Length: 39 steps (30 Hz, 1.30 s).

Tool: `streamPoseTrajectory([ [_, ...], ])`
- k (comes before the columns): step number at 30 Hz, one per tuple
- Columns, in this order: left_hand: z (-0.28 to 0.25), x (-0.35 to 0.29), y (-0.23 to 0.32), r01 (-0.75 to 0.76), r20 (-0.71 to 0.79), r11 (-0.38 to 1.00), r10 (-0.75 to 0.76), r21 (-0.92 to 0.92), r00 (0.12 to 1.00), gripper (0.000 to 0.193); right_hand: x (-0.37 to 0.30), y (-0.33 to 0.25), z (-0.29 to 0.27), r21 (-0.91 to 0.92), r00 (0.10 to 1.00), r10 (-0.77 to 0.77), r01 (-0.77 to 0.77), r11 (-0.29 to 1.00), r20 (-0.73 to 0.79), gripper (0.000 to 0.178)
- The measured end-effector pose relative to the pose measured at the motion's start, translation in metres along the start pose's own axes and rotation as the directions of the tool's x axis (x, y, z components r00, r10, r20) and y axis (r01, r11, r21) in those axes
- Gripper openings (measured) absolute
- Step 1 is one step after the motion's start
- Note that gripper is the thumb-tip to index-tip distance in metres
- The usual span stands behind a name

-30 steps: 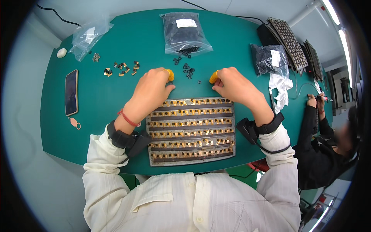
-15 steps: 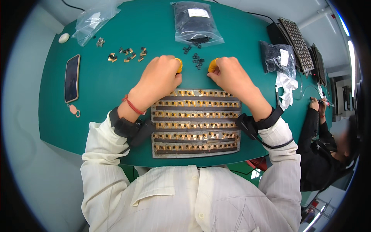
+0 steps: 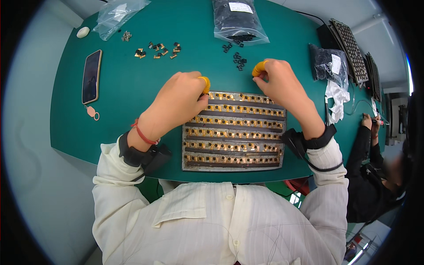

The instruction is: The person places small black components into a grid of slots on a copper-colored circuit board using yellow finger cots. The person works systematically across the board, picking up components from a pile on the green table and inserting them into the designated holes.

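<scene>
Curled left hand point(image 3: 183, 91) overlaps the tray point(image 3: 234, 167) at ten o'clock; curled right hand point(image 3: 279, 78), nearer black pieces point(image 3: 240, 61) at its ten; grips unclear.

A wide fisheye camera, the left of a pair on the person's head, looks steeply down past the front of a cream shirt point(image 3: 221, 225) at a green table point(image 3: 123, 88). The view is upright and close: the table's near edge curves low across it, its left edge bows outward, its far edge is partly cut off. The left hand point(image 3: 179, 95) and right hand point(image 3: 278, 79) show near the centre.
</scene>
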<state>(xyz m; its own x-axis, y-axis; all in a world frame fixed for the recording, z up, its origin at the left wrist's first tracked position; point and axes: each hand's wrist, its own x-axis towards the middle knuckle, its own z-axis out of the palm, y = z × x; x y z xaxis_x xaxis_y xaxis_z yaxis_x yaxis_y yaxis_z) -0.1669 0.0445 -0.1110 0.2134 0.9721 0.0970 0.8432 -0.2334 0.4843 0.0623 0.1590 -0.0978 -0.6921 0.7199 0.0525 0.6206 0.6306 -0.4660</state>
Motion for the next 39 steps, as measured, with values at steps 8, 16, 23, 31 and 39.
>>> streamPoseTrajectory([
  [8,0.019,-0.001,0.004,-0.011,-0.033,0.991,0.015,0.137,0.999,0.012,-0.057,0.01,-0.032,-0.082,0.995,0.104,-0.104,0.991,0.007,0.013],
  [16,0.019,-0.014,0.034,0.001,0.104,0.941,-0.038,0.337,0.994,0.033,-0.071,0.024,-0.013,0.062,0.994,0.11,-0.11,0.992,0.003,0.013],
  [23,0.028,-0.013,0.035,-0.103,0.18,0.931,0.042,0.349,0.983,0.038,-0.066,0.031,0.001,0.027,0.999,0.047,-0.047,0.999,-0.006,0.013],
  [31,0.008,-0.002,0.031,0.073,0.193,0.973,-0.116,0.22,0.974,0.039,-0.079,0.018,0.004,0.004,0.984,0.17,-0.171,0.985,0.049,0.028],
  [39,-0.009,0.02,0.033,0.151,0.199,0.98,-0.175,0.128,0.964,0.029,-0.071,0.02,0.003,-0.002,0.957,0.244,-0.247,0.969,0.159,0.036],
])
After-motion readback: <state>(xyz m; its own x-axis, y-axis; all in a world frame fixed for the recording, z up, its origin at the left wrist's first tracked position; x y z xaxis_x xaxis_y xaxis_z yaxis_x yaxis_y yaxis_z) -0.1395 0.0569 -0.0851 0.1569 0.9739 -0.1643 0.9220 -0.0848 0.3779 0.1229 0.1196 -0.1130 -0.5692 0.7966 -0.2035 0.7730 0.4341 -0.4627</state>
